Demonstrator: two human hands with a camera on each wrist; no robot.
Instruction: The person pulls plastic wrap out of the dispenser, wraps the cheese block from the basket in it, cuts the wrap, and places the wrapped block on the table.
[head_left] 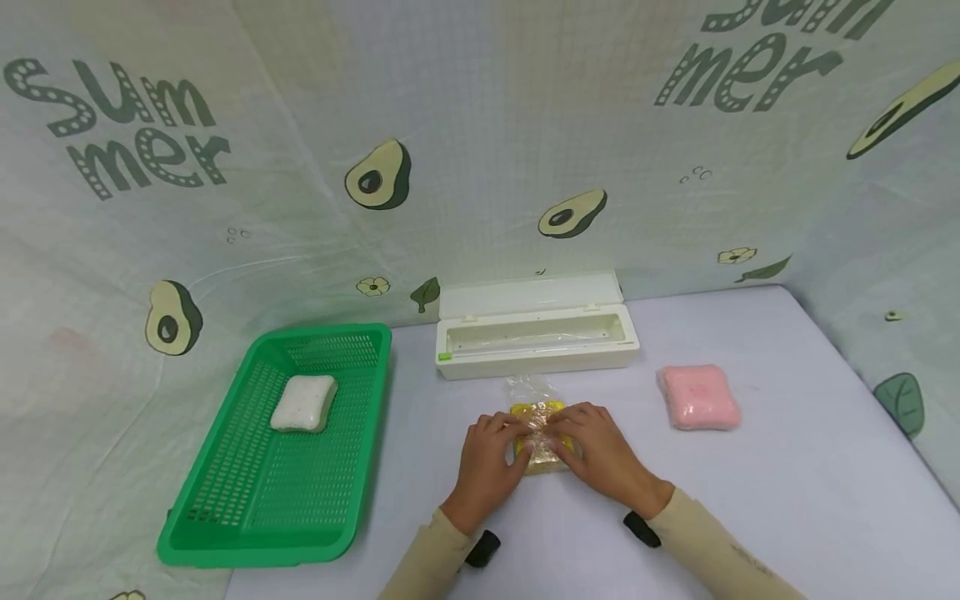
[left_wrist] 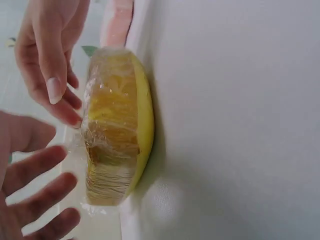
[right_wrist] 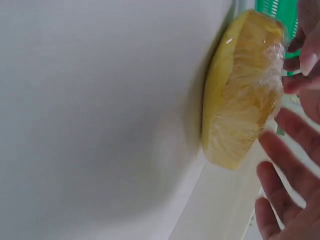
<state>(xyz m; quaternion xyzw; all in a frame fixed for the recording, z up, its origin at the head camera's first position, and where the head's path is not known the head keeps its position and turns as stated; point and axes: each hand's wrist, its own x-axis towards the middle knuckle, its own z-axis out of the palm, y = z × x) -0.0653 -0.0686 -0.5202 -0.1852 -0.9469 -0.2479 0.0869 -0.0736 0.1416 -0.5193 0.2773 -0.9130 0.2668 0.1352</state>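
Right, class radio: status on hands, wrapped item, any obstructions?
Left hand and right hand at wrapped yellow item. Item resting on table. No obstruction visible.

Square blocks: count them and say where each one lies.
3: the white block in the green basket, the yellow block between the left hand and right hand, and the pink block right of them.

We observed a pale tabletop (head_left: 810, 467). Directly on it we identified a green basket (head_left: 258, 553) at left, an open white box (head_left: 536, 364) at rear, a film-wrapped yellow item (left_wrist: 117, 127) centrally, and a pink block (head_left: 701, 397) at right.
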